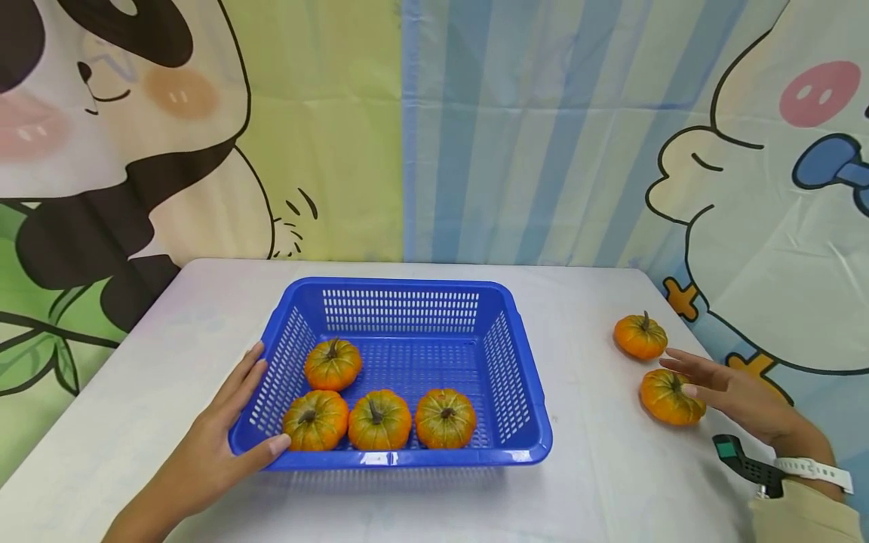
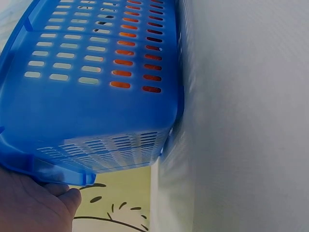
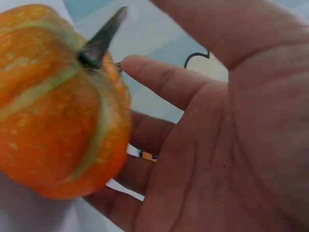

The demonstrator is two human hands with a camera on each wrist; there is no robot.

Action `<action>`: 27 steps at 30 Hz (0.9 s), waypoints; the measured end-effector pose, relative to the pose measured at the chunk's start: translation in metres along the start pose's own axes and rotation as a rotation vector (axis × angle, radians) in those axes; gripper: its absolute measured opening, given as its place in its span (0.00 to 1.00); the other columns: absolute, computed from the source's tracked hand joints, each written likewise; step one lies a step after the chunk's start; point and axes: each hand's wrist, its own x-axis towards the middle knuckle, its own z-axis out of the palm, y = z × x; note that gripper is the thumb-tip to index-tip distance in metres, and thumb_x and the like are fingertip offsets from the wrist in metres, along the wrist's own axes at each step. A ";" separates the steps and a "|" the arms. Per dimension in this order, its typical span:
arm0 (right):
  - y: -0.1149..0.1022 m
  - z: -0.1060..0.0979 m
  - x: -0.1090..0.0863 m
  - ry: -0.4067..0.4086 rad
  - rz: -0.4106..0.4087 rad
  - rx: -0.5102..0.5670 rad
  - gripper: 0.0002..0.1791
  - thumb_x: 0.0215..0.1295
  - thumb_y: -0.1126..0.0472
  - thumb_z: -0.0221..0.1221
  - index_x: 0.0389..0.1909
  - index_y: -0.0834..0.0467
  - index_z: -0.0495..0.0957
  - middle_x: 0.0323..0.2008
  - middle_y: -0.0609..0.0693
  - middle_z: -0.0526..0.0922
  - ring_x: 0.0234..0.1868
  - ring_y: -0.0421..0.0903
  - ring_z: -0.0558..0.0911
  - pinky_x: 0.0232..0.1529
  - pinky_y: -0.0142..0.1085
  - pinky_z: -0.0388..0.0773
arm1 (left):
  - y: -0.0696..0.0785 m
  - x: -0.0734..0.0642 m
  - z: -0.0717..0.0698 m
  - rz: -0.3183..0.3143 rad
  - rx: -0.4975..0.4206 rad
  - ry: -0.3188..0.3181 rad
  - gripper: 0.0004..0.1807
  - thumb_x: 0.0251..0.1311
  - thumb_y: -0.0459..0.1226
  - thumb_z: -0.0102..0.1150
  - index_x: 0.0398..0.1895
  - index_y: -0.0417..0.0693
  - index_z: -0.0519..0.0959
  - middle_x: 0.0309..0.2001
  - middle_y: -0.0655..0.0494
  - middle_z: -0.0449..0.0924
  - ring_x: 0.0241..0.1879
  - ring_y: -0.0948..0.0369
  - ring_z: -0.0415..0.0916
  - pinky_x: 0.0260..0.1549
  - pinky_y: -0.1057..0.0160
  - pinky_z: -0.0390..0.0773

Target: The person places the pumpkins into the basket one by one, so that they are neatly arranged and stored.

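Note:
A blue plastic basket (image 1: 526,392) holds several small orange pumpkins (image 1: 446,419) along its front and left side. My left hand (image 1: 216,430) rests against the basket's front left corner, fingers straight along the left rim and thumb on the front rim. In the left wrist view, its fingertips show beside the basket's rim (image 2: 53,171). At the right, my right hand (image 1: 736,392) is beside the nearer pumpkin (image 1: 668,397), fingers extended past its far side and thumb above it. The right wrist view shows that pumpkin (image 3: 53,121) close up, next to the loosely spread fingers (image 3: 164,79).
Another small pumpkin (image 1: 640,336) sits just behind the one at my right hand. The table (image 1: 584,460) has a white cover, and a printed cartoon curtain (image 1: 523,151) hangs behind it. My right wrist wears a white band (image 1: 815,473) and a black strap (image 1: 753,469).

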 end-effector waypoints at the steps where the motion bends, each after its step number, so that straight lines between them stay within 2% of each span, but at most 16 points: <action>1: 0.000 0.001 0.001 -0.014 0.019 0.014 0.35 0.74 0.53 0.51 0.75 0.61 0.50 0.71 0.70 0.55 0.68 0.52 0.62 0.51 0.76 0.59 | 0.000 0.000 0.000 0.000 0.000 0.000 0.52 0.55 0.44 0.67 0.78 0.48 0.48 0.78 0.60 0.36 0.73 0.40 0.41 0.53 0.24 0.56; 3: 0.001 0.002 0.003 -0.029 0.035 0.020 0.36 0.74 0.53 0.52 0.75 0.63 0.50 0.71 0.72 0.51 0.68 0.70 0.53 0.52 0.76 0.57 | 0.001 0.000 0.000 0.002 -0.003 -0.001 0.52 0.55 0.44 0.67 0.78 0.48 0.48 0.78 0.60 0.36 0.73 0.40 0.41 0.53 0.24 0.56; 4: 0.002 0.003 0.003 -0.035 0.041 0.027 0.36 0.74 0.53 0.52 0.74 0.64 0.50 0.72 0.72 0.49 0.68 0.74 0.50 0.53 0.76 0.56 | 0.001 0.000 0.000 0.003 -0.003 -0.001 0.52 0.55 0.44 0.67 0.78 0.48 0.48 0.78 0.60 0.36 0.73 0.40 0.41 0.53 0.24 0.56; 11: 0.003 0.006 0.006 0.009 0.080 -0.046 0.35 0.72 0.49 0.54 0.71 0.65 0.59 0.67 0.72 0.60 0.62 0.68 0.64 0.49 0.63 0.73 | 0.002 0.000 0.000 0.005 -0.003 0.001 0.51 0.55 0.44 0.67 0.78 0.47 0.48 0.78 0.59 0.36 0.73 0.40 0.41 0.55 0.24 0.54; 20: 0.003 0.009 0.008 0.073 0.119 -0.054 0.37 0.71 0.44 0.54 0.69 0.67 0.63 0.65 0.71 0.64 0.60 0.65 0.67 0.51 0.59 0.75 | 0.002 0.000 0.000 0.016 -0.005 0.007 0.51 0.54 0.43 0.67 0.78 0.47 0.48 0.78 0.59 0.36 0.74 0.42 0.40 0.55 0.25 0.54; 27: 0.001 0.009 0.012 0.079 0.169 -0.056 0.40 0.70 0.42 0.53 0.69 0.70 0.61 0.64 0.71 0.66 0.57 0.61 0.71 0.51 0.55 0.77 | 0.002 0.000 0.000 0.004 0.017 0.006 0.52 0.54 0.45 0.67 0.78 0.47 0.48 0.78 0.59 0.36 0.74 0.41 0.41 0.53 0.25 0.57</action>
